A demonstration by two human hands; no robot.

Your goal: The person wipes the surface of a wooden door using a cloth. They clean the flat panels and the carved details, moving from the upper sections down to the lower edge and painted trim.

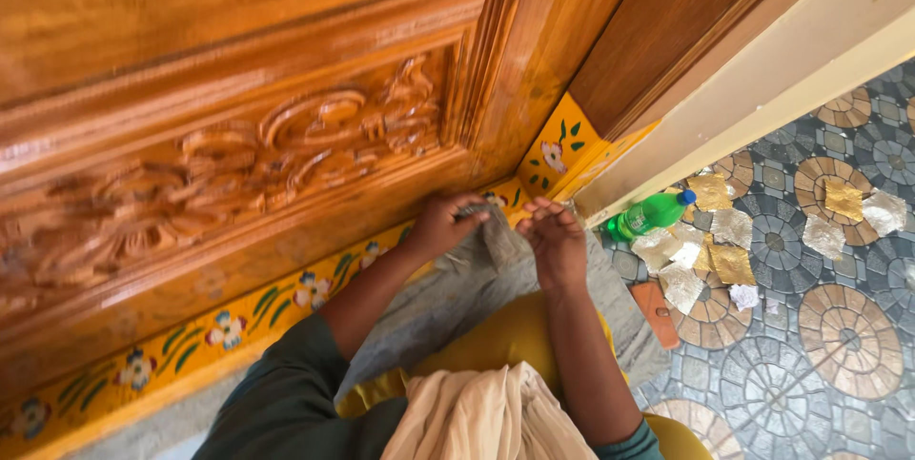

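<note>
My left hand presses against the bottom edge of a carved, varnished wooden door, holding a small greyish piece, probably a scrap of abrasive paper, against the wood. My right hand is beside it with fingers curled near the yellow painted border strip with flowers; whether it grips anything I cannot tell. Both forearms reach forward from dark green sleeves over my yellow trousers.
A green plastic bottle with a blue cap lies on the patterned tile floor by the cream door frame. Several crumpled gold and silver foil sheets and an orange-brown flat block lie to the right. A beige cloth lies on my lap.
</note>
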